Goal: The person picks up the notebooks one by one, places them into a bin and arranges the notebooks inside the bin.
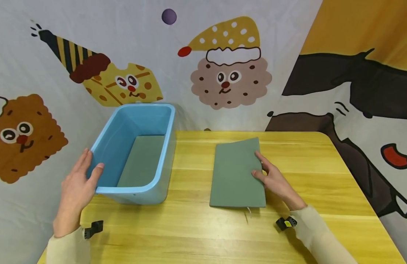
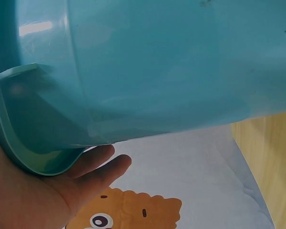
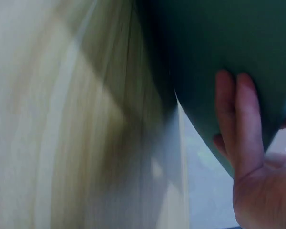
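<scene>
My right hand [image 1: 272, 179] pinches the right edge of a green notebook [image 1: 237, 176], thumb on the cover and fingers behind. The notebook's right side is raised from the table, and a thin ribbon shows at its bottom edge. In the right wrist view, straight fingers [image 3: 245, 119] lie against its underside. My left hand [image 1: 78, 179] rests at the near left corner of a light blue plastic bin [image 1: 171, 154], its fingers straight along the outside and the thumb at the rim. Flat on the bin's floor lies another green notebook [image 1: 144, 157], partly hidden by the wall.
Both bin and notebook are on a yellow wood-grain table [image 1: 193, 231]. Behind it hangs a cloth [image 1: 183, 73] printed with cartoon biscuits and cheese, close to the bin's far end. Small black devices [image 1: 94, 229] sit at both wrists.
</scene>
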`<state>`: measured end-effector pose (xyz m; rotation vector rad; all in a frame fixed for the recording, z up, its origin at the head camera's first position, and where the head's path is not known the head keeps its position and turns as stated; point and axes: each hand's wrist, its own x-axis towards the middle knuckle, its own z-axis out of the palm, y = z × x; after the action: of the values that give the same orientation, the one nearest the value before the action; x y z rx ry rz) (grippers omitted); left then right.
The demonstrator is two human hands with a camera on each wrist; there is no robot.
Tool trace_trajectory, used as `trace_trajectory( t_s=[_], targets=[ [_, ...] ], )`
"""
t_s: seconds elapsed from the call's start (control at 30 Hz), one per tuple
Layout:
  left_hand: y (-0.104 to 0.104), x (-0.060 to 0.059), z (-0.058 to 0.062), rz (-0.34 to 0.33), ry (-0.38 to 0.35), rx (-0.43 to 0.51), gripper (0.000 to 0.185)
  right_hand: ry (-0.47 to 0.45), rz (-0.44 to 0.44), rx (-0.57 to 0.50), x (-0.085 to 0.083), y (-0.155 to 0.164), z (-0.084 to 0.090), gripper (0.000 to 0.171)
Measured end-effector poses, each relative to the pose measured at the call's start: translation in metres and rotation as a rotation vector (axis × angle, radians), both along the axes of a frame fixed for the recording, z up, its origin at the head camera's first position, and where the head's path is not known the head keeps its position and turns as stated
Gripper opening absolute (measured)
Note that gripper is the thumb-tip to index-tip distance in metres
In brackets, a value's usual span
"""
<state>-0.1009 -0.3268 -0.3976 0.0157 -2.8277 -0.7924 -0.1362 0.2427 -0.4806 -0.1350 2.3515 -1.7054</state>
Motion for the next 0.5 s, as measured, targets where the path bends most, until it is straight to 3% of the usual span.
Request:
trace_trajectory(
  t_s=[0.27, 0.5],
  targets=[
    [0.0, 0.002, -0.002, 0.005, 0.017, 0.018, 0.068, 0.048, -0.133, -0.075, 0.009, -0.005, 0.011, 0.076],
    [0.001, 0.001, -0.002, 0.011, 0.009, 0.012, 0.068, 0.01, -0.206, -0.198, 0.018, -0.005, 0.026, 0.073]
  ],
)
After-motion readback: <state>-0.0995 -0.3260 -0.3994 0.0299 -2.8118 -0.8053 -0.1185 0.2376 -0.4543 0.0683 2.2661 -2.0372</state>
